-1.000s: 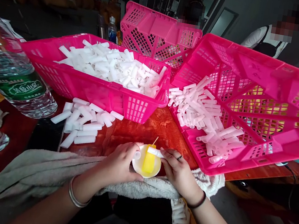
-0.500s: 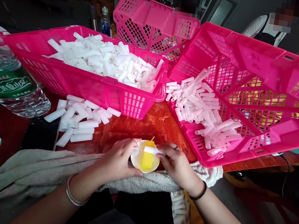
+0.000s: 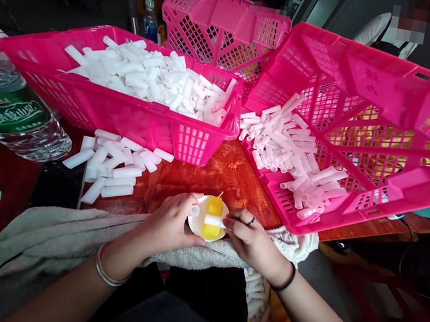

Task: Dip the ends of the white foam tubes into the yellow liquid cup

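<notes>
A small white bowl [image 3: 195, 228] with a yellow block [image 3: 210, 231] in it sits at the table's front edge. A thin stick [image 3: 219, 195] pokes up by the block. My left hand [image 3: 175, 220] curls round the bowl's left side, its thumb near the front rim. Its fingers hold a short white tube [image 3: 194, 211], seen end-on. My right hand [image 3: 253, 239] is closed, pinching another white tube [image 3: 213, 220] that lies level across the top of the yellow block. Whether this tube touches the block I cannot tell.
Loose white tubes [image 3: 120, 180] lie left of the bowl. Behind them stands a pink basket [image 3: 134, 119] heaped with tubes. A tilted pink basket [image 3: 383, 196] at right holds more. Water bottles [image 3: 19, 112] stand left. A towel [image 3: 74, 228] drapes the front edge.
The view has tipped slightly, so everything sits a little higher. My right hand's fingers have shifted on their tube, which has moved slightly left. My left hand keeps its hold by the bowl.
</notes>
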A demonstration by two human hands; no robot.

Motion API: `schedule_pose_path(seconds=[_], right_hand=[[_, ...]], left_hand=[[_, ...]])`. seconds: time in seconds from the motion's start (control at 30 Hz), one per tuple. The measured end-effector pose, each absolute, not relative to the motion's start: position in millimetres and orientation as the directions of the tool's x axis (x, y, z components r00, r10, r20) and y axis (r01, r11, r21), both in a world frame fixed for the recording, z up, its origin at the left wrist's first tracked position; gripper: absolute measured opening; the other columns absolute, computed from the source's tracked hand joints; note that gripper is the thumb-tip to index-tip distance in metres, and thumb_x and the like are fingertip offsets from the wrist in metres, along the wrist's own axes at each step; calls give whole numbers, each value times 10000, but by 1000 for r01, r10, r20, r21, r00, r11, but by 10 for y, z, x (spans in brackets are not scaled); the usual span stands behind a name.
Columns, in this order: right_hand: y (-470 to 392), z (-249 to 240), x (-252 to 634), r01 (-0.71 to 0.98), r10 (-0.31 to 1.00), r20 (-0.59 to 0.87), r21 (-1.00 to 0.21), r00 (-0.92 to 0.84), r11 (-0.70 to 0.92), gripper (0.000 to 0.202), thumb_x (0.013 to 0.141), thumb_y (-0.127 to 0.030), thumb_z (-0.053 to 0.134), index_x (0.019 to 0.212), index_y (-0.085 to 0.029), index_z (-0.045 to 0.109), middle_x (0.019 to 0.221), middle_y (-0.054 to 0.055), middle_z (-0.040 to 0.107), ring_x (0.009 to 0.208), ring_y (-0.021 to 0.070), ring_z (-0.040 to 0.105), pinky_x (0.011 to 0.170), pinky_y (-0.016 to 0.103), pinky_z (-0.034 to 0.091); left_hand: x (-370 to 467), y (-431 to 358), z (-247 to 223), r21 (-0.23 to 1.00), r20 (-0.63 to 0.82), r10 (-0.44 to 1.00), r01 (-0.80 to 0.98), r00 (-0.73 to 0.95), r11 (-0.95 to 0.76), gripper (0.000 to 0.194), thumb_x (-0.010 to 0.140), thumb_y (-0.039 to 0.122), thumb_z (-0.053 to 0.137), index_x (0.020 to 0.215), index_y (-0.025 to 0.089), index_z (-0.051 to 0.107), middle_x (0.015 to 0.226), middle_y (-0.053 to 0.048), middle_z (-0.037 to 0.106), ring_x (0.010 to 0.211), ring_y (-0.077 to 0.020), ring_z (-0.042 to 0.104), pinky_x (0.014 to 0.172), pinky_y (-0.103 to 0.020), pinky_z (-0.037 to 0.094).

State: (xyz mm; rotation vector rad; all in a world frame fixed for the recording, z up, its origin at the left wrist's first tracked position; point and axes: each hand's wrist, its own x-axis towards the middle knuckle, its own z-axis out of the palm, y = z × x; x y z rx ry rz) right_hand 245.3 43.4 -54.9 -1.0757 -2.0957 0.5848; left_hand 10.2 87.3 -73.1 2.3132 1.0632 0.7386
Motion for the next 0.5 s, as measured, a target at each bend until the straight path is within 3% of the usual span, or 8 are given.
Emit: schedule_pose_path(seconds=[0.13,0.2,0.3,0.37,0.4,0.5], right_hand=[[390,-581,2446,389,893,269,-827,-359,406,211,949,-279,520,1143,-207,564,1003,83,628,885,193,648,731,316,579],[369,-597,2436,421,927,213,-844,-307,333,259,965,-294,491,1204,-205,541,965,78,659,824,190,669,691,306,586],[341,-602,2436,558,869,340,-668,-360,492,200,945,-230,513,1110,-204,623,1002,99,642,913,227,646,791,365,562],[333,-606,2443,558,802,416,-576,-430,597,183,931,-182,507,1052,-214,640,1033,98,605,973,240,610,844,399,536],[333,-611,2445,533,796,421,-592,-436,605,173,926,-178,512,1044,-219,631,1033,93,589,981,237,600,845,396,535],[341,-628,2436,402,880,311,-800,-358,446,233,931,-217,533,1164,-228,529,1029,83,583,924,206,625,751,331,572]], left_hand=[[99,876,-745,617,275,788,527,551,-584,848,523,384,902,1221,211,453,1235,-118,584,1133,-334,553,968,-485,452],[97,877,-756,616,276,784,523,556,-588,846,532,389,897,1227,210,449,1235,-116,584,1141,-329,549,969,-482,451],[97,877,-762,618,270,788,528,553,-582,850,538,407,893,1235,212,447,1242,-115,579,1144,-325,547,978,-477,445],[97,876,-758,621,263,794,534,548,-574,862,532,415,895,1240,215,446,1245,-114,577,1140,-329,550,976,-478,447],[98,876,-755,623,257,795,535,549,-571,864,529,414,896,1238,215,446,1247,-114,576,1140,-331,549,974,-479,449],[99,878,-746,625,250,792,532,556,-571,850,524,410,901,1218,214,451,1247,-116,576,1145,-337,545,967,-485,454]])
